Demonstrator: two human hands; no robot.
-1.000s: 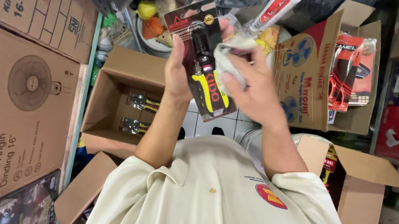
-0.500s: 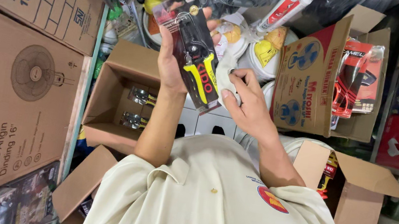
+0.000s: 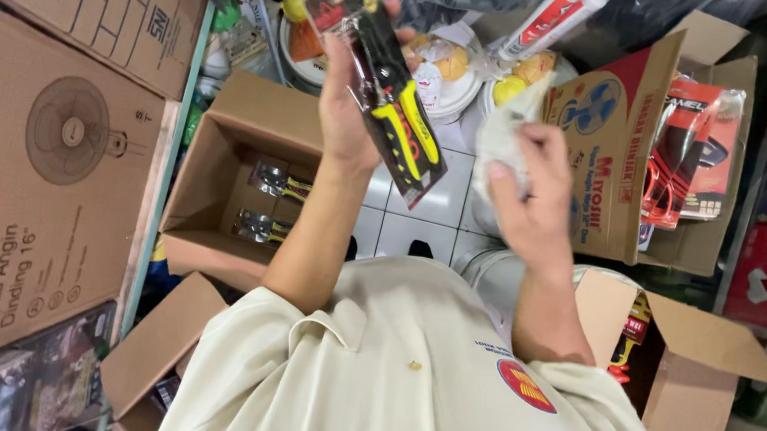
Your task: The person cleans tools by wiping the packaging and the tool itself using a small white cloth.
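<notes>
**Packaged hand tool held up, cloth in the other hand**

The left hand [image 3: 347,105] holds a packaged tool [image 3: 398,113] raised in front of the chest, over the tiled floor [image 3: 432,192]. Its fingers are curled round the back of the pack and pinch it near the upper end. The right hand [image 3: 530,201] is just beside it, apart from the pack, its fingers pressed together on a crumpled white cloth [image 3: 506,128].

The tool looks like a pair of pliers or snips with yellow-and-black handles. It is sealed on a dark card with red trim under clear plastic, and the pack hangs tilted with the handles pointing down and to the right.

As a judgement, the work seems part done. This pack is out and in hand, and the cloth is not touching it. A few similar packs [image 3: 270,205] lie in the open cardboard box [image 3: 210,171] down to the left. Red-carded packs [image 3: 682,153] stand in another cardboard carton [image 3: 603,146] to the right. I cannot tell which of these have been handled.
</notes>
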